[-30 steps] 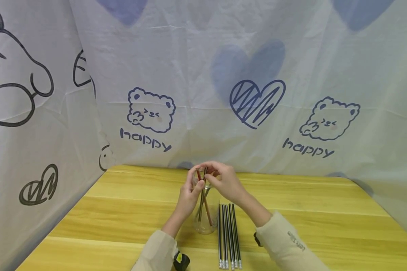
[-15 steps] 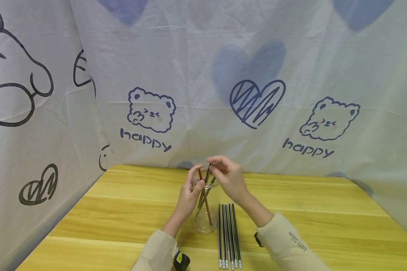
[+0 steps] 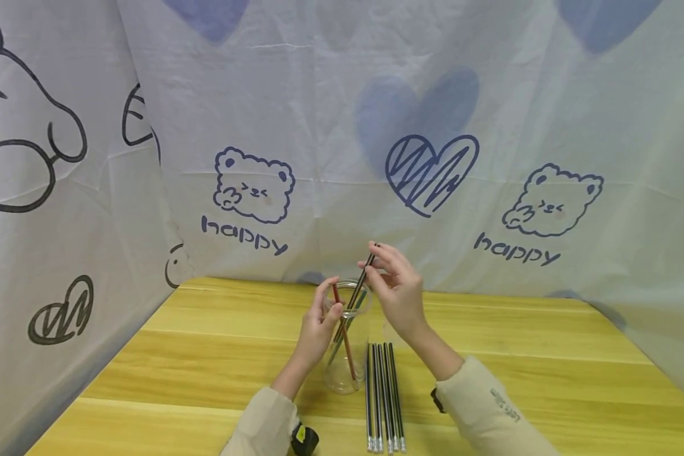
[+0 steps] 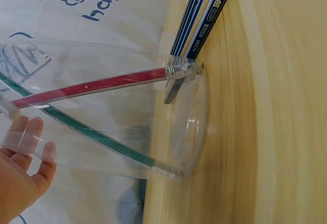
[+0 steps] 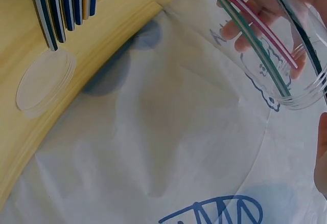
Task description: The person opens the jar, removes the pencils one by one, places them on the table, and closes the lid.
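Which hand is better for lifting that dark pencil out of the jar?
Probably the right hand: it pinches the dark pencil near its top, above the clear jar. The left hand grips the jar near its rim, so it seems better placed for steadying.

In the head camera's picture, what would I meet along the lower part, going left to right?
Left sleeve, left cuff's black gadget, clear jar, row of pencils, right cuff's black gadget, right sleeve.
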The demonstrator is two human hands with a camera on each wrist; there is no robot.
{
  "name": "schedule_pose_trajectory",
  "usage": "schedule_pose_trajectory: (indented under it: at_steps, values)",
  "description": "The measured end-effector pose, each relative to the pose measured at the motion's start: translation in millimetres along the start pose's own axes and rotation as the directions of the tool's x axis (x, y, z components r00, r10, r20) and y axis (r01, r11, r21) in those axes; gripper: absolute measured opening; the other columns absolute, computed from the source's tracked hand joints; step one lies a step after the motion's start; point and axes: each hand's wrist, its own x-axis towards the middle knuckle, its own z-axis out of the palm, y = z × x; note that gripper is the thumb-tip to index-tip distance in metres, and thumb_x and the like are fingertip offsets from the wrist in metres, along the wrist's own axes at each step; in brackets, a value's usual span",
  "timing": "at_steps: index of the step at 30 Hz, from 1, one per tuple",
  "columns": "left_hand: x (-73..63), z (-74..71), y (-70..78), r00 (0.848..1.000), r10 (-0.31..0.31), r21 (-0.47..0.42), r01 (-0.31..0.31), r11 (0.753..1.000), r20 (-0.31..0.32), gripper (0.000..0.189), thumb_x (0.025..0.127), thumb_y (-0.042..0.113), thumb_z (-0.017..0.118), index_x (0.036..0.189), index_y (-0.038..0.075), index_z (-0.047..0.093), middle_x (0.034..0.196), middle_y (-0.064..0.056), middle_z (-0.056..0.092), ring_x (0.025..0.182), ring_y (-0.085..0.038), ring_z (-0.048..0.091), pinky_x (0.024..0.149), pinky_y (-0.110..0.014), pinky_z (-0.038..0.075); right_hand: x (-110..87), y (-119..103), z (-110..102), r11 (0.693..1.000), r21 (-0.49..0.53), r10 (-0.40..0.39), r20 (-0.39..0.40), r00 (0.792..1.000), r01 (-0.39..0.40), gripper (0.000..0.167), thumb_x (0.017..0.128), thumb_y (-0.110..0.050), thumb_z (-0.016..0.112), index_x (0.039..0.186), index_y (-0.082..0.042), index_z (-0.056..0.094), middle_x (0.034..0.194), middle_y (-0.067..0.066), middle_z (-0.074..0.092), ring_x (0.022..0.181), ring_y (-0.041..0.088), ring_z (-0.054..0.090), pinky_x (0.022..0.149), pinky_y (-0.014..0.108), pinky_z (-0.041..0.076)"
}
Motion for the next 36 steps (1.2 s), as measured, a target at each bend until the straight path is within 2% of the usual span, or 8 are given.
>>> schedule_pose_trajectory:
  at_steps: [3,7,13,16,20,22,30,36]
  values:
    - [1.4,0.1,-13.4,1.000,-0.012,-0.012,0.012,1.000,0.007,0.047,0.093,0.028,0.044,0.134,0.008,0.032,0.095,-0.023,0.057,0.088,-0.034,0.054,0.068,-0.037,0.045,0.9,0.0,-2.1,1.000,-0.008,0.002,-0.007,1.000,-0.002,0.045,0.075,0.021,0.055,0.119,0.015,0.045,0.122,0.026,0.044,0.082,0.037,0.059,0.064,0.029,0.051]
    - [1.9,0.5,-19.3,1.000,-0.019,-0.028,0.019,0.999,0.006,0.047,0.092,0.036,0.044,0.134,0.017,0.033,0.094,-0.020,0.057,0.096,-0.035,0.054,0.074,-0.046,0.045,3.0,-0.7,-4.9,1.000,0.000,0.010,-0.003,1.000,-0.010,0.056,0.075,0.022,0.054,0.127,0.015,0.035,0.133,0.025,0.033,0.082,0.036,0.058,0.059,0.031,0.052]
    - [1.9,0.8,-20.4,1.000,-0.020,-0.034,0.021,0.999,0.006,0.046,0.093,0.032,0.044,0.135,0.017,0.033,0.093,-0.021,0.057,0.098,-0.034,0.054,0.076,-0.050,0.045,6.5,-1.8,-9.5,0.999,-0.026,0.029,-0.005,1.000,-0.029,0.057,0.078,0.020,0.052,0.131,0.012,0.032,0.137,0.023,0.030,0.082,0.034,0.059,0.041,0.016,0.041]
    - [1.8,0.5,-17.4,1.000,-0.024,-0.035,0.024,0.999,0.008,0.045,0.093,0.024,0.044,0.135,0.012,0.032,0.094,-0.023,0.057,0.098,-0.036,0.053,0.075,-0.052,0.044,7.0,-1.4,-11.3,0.997,0.017,0.071,-0.030,0.997,-0.070,0.049,0.079,0.018,0.053,0.125,0.014,0.037,0.129,0.024,0.040,0.081,0.031,0.061,0.047,0.021,0.047]
    - [0.0,0.6,0.2,1.000,-0.022,-0.029,0.022,0.999,0.006,0.045,0.093,0.021,0.043,0.133,0.005,0.032,0.094,-0.025,0.056,0.096,-0.039,0.053,0.074,-0.047,0.045,7.0,-0.8,-14.0,0.989,0.074,0.132,-0.095,0.987,-0.125,0.032,0.080,0.015,0.054,0.110,0.015,0.044,0.112,0.024,0.053,0.077,0.018,0.064,0.062,0.035,0.051]
    - [-0.8,0.7,8.9,1.000,-0.025,-0.020,0.025,0.999,0.006,0.044,0.093,0.019,0.043,0.132,0.003,0.032,0.092,-0.025,0.056,0.096,-0.039,0.053,0.074,-0.043,0.046,7.2,-0.9,-15.5,0.986,0.073,0.155,-0.122,0.980,-0.147,0.028,0.081,0.013,0.054,0.107,0.015,0.045,0.108,0.024,0.055,0.076,0.013,0.063,0.063,0.033,0.051]
    - [-1.8,0.6,16.2,1.000,-0.029,-0.022,0.029,0.999,0.003,0.044,0.092,0.016,0.043,0.132,0.002,0.032,0.089,-0.027,0.053,0.099,-0.040,0.052,0.075,-0.051,0.045,7.9,-2.8,-23.2,0.973,0.038,0.231,-0.163,0.959,-0.228,0.037,0.084,0.014,0.048,0.120,0.011,0.044,0.124,0.017,0.049,0.077,0.012,0.063,0.056,0.031,0.051]
    - [-2.0,0.8,14.8,1.000,-0.029,-0.020,0.029,0.999,0.003,0.045,0.092,0.019,0.043,0.132,0.002,0.032,0.087,-0.025,0.053,0.100,-0.040,0.052,0.076,-0.050,0.045,9.7,-1.9,-28.3,0.974,0.045,0.227,-0.187,0.956,-0.222,0.040,0.085,0.014,0.045,0.125,0.009,0.042,0.127,0.016,0.047,0.078,0.012,0.062,0.058,0.027,0.051]
